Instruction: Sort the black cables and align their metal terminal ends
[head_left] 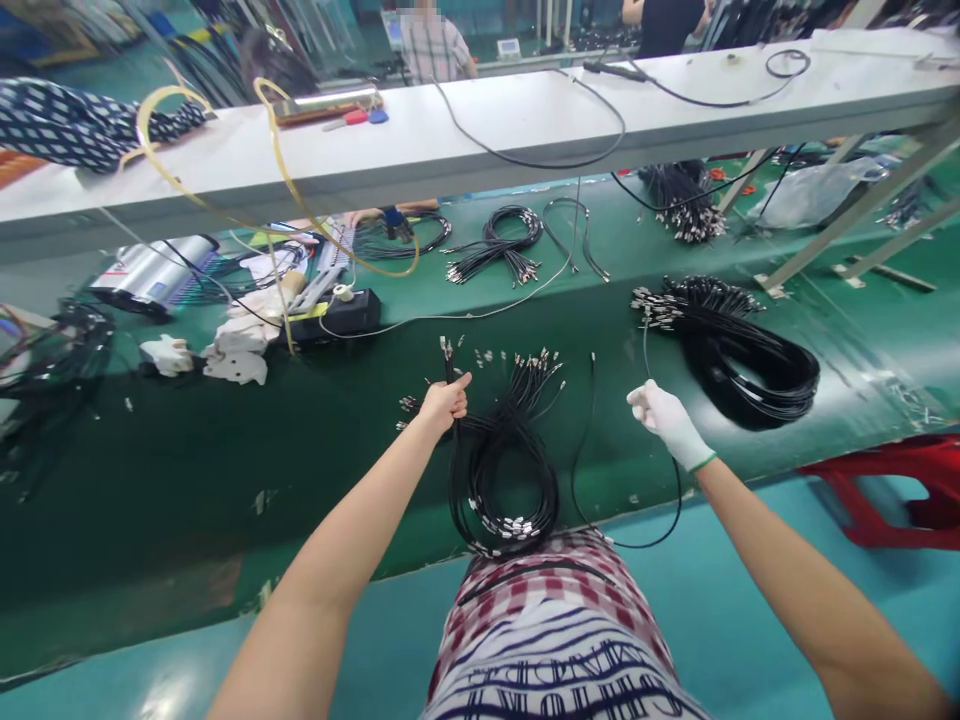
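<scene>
My bare left hand (448, 402) is closed around a few black cables, whose metal connector ends (445, 348) stick up above the fist. Right beside it a coiled bundle of black cables (551, 465) lies on the green bench, its connectors fanned toward the far side. My right hand (664, 415), in a white glove, pinches a single black cable (679, 500) near one end. This cable loops down past the bench edge and back up to a connector (592, 357) lying on the bench. A larger cable bundle (780, 375) rests just beyond my right hand.
A white shelf (510, 125) spans the bench, carrying loose cables and a patterned cloth (82, 115). Below it lie more cable coils (514, 235) and a black power box (337, 315). A red stool (885, 490) stands at right. Other people (435, 45) are beyond the shelf.
</scene>
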